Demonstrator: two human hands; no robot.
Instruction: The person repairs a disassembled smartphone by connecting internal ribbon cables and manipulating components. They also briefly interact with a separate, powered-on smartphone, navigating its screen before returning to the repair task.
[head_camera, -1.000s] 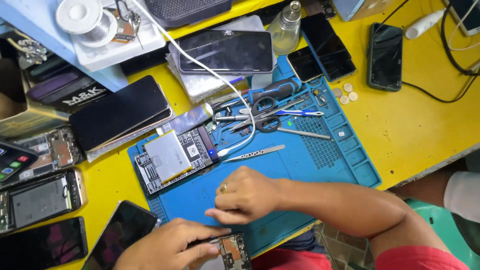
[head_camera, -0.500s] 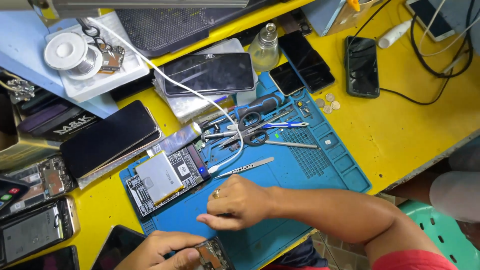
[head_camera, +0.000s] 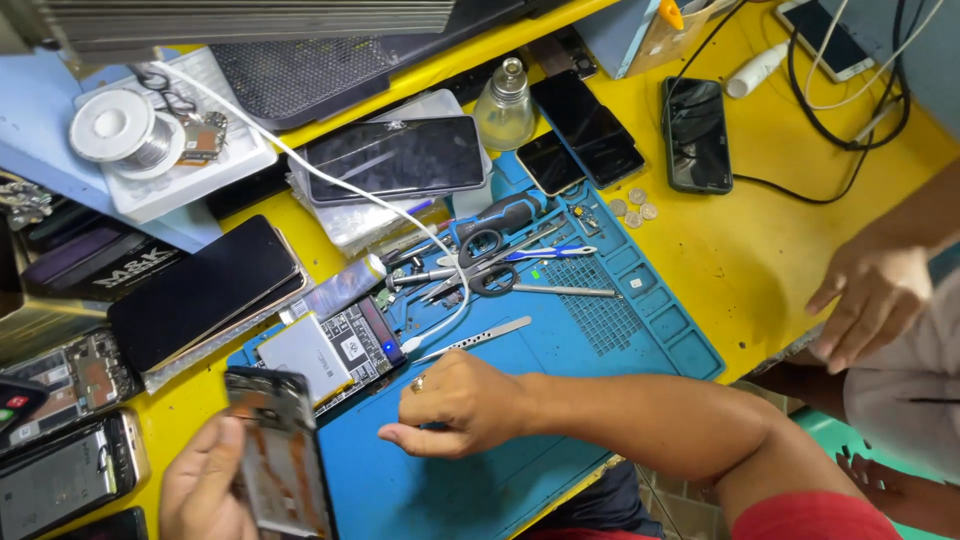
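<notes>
Cluttered yellow bench (head_camera: 760, 250), blue mat (head_camera: 520, 480); left hand (head_camera: 205, 485) gripping phone frame (head_camera: 280, 455), right hand (head_camera: 460, 405) loosely curled.

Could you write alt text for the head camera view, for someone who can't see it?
Over a blue repair mat on a yellow table, the left hand holds up an opened phone frame while the right hand rests on the mat. Phones, scissors and tweezers lie around.

Yellow desk (head_camera: 760, 260), even bright light; blue shelf (head_camera: 60, 120) at left; green floor (head_camera: 830, 430) below desk edge.
</notes>
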